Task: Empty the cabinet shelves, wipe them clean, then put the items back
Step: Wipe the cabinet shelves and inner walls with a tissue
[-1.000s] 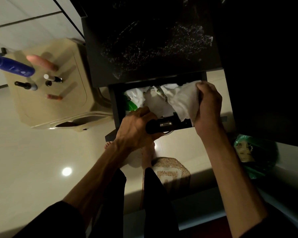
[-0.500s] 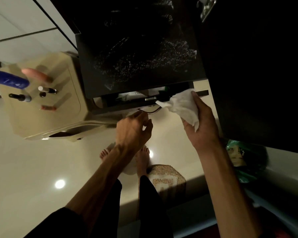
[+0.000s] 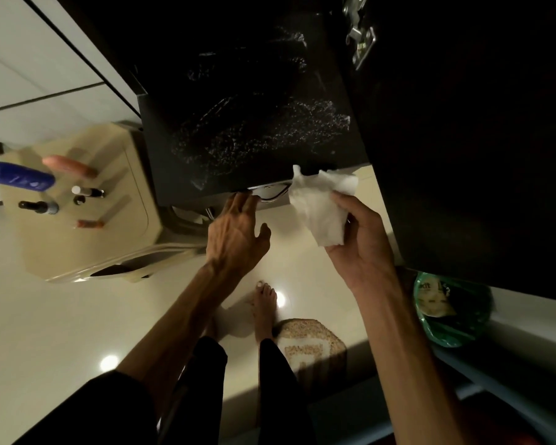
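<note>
A dark cabinet [image 3: 238,101] with a dusty, streaked top fills the upper middle. Its drawer is pushed in, and only the metal handle [image 3: 272,195] shows under the front edge. My left hand [image 3: 238,232] presses its straight fingers against the drawer front just left of the handle. My right hand [image 3: 363,248] holds a crumpled white cloth [image 3: 320,207] up by the cabinet's front right corner. On a beige plastic stool [image 3: 87,245] at the left stand several small bottles [image 3: 39,207] and a blue bottle [image 3: 13,176].
A green plastic bag [image 3: 453,313] lies on a ledge at the right under a dark open door [image 3: 479,139] with a metal hinge [image 3: 360,40]. A woven mat [image 3: 308,345] lies on the glossy floor by my bare feet.
The drawer, open one second ago with white and green items inside, has been pushed shut by my left hand. My right hand has lifted the cloth out and moved it right.
</note>
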